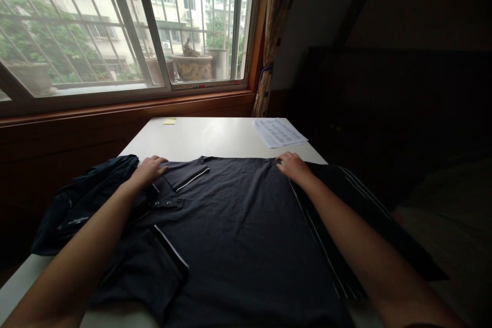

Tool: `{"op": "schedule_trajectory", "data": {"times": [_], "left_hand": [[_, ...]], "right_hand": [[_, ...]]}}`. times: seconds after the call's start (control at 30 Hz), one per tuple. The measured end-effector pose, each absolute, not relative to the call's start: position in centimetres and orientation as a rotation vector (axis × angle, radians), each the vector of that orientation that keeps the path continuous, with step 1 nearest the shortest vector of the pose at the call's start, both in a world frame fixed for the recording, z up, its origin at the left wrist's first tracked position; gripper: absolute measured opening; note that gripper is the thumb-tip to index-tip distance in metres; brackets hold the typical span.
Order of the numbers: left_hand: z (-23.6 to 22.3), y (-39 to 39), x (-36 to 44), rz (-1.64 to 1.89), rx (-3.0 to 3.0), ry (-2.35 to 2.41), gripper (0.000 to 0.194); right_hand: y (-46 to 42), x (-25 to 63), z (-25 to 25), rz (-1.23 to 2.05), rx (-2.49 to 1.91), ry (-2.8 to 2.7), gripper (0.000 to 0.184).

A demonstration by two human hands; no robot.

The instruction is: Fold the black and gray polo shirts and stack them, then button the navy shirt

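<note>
A dark navy polo shirt (238, 215) with white trim lies spread flat across the white table (215, 138). Its collar and button placket point left. My left hand (148, 169) rests near the collar at the shirt's far left edge, fingers curled down on the cloth. My right hand (294, 165) presses on the shirt's far right corner, fingers bent over the fabric edge. Whether either hand pinches the cloth or only lies on it is unclear.
Another dark garment (84, 200) is bunched at the table's left edge. A printed paper sheet (279, 132) lies at the far right corner and a yellow sticky note (169, 121) at the far left. A barred window (126, 25) stands beyond; a dark bed (442, 205) lies right.
</note>
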State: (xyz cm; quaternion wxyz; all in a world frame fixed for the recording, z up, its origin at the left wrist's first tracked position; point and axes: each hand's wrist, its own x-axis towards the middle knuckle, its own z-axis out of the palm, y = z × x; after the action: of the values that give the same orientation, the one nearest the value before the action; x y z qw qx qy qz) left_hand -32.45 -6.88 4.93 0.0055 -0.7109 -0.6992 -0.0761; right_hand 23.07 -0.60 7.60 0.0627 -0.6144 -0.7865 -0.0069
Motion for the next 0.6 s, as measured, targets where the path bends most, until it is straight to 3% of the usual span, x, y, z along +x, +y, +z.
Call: {"op": "schedule_trajectory", "data": {"times": [0.23, 0.47, 0.6], "left_hand": [[2.1, -3.7, -33.3, -0.186, -2.126, -2.331, 0.052], [1.2, -2.9, -35.1, -0.196, -2.059, -2.419, 0.048], [0.8, -2.5, -35.5, -0.227, -2.039, -2.42, 0.041]], "right_hand": [[5.0, 23.2, 5.0, 0.114, -2.121, -2.266, 0.05], [7.2, 23.6, 4.4, 0.296, -2.174, -2.147, 0.025], [7.7, 24.1, 5.2, 0.459, -2.011, -2.111, 0.023]]}}
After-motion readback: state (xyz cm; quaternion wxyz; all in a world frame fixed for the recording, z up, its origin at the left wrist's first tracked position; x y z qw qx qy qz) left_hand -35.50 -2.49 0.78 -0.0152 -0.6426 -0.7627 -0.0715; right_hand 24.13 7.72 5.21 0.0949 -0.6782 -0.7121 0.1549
